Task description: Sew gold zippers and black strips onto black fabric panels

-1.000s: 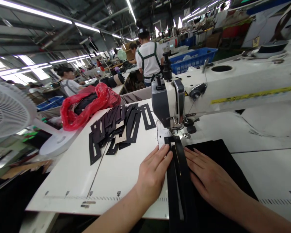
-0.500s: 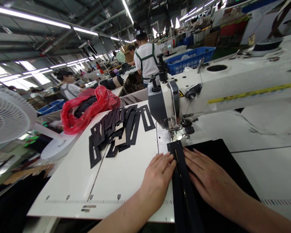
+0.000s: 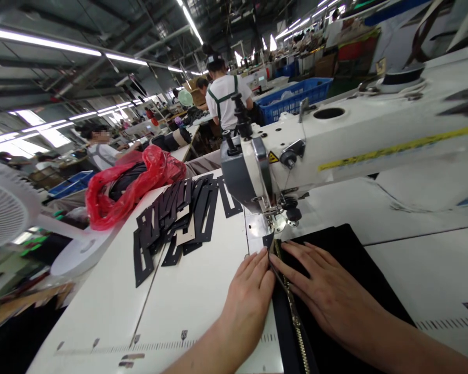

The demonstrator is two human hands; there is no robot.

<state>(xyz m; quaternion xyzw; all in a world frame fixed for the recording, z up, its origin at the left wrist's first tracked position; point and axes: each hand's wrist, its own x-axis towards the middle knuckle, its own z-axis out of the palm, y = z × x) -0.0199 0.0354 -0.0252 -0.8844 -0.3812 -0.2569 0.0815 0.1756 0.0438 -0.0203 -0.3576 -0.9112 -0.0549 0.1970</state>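
Observation:
A black strip [image 3: 281,327] with a brass-toothed zipper [image 3: 299,337] lies below the presser foot [image 3: 275,221] of a sewing machine [image 3: 253,174]. My left hand [image 3: 247,298] rests along the strip's left edge, its fingers stretched forward and close together. Fingers apart, my right hand [image 3: 329,283] lies on black fabric [image 3: 361,259], with its index finger reaching across to the zipper. Near that fingertip, the strip's edge is folded up and the teeth show beside it. The underside of both hands is hidden.
Several black slotted pieces [image 3: 205,221] lie piled on the white table [image 3: 101,306], left of the machine. Behind them is a red plastic bag [image 3: 152,166]. A white fan [image 3: 8,208] stands at left. A blue crate [image 3: 296,98] and a person in a white shirt [image 3: 224,98] are beyond.
My right index finger has moved left across the strip. The strip's upper part, flat before, is now folded aside, baring more zipper teeth. The camera view has shifted slightly.

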